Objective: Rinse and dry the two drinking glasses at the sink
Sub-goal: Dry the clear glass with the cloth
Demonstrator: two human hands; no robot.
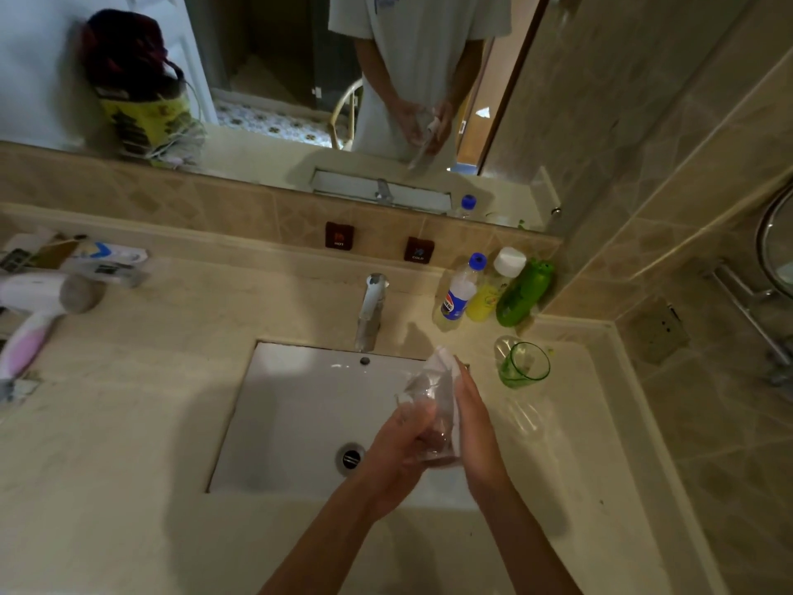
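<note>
My left hand (397, 455) grips a clear drinking glass (422, 405) over the right side of the white sink (279, 405). My right hand (476, 427) presses a white tissue or cloth (446, 380) against the glass's side, fingers mostly straight. A green drinking glass (524, 365) stands upright on the counter to the right of the sink, apart from both hands. The tap (371, 311) shows no running water.
Three bottles (493, 289) stand at the back right by the wall. A hair dryer (38, 311) and boxes (103, 259) lie on the left counter. A mirror (279, 79) runs above the backsplash; a towel rail (746, 311) is on the right wall.
</note>
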